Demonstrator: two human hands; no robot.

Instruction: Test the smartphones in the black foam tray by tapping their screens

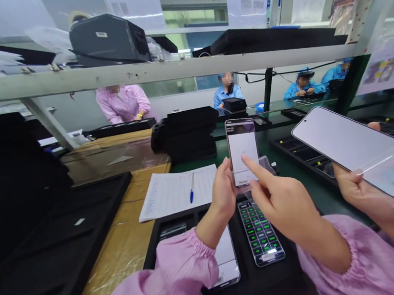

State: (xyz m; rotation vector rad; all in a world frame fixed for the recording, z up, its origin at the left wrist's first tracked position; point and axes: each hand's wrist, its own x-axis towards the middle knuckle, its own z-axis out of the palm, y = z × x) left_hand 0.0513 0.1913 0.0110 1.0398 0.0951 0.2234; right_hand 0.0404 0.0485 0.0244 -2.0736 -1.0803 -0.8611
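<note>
My left hand [223, 189] grips a smartphone [242, 146] upright by its left edge; its screen glows white. The forefinger of my right hand [280, 200] stretches out and touches the lower part of that screen, the other fingers curled round a bit of clear film [265, 162]. Below my hands a black tray [249, 279] holds two phones: one with a green grid on its screen [260, 231], and one with a white screen [226, 259] partly under my left sleeve.
At the right a co-worker's hand [354, 186] holds a large white-screen phone [365, 148] tilted. A paper sheet [174, 191] with a blue pen [191, 190] lies ahead. Black trays are stacked at left [38, 234] and centre [187, 131]. Several people work at far benches.
</note>
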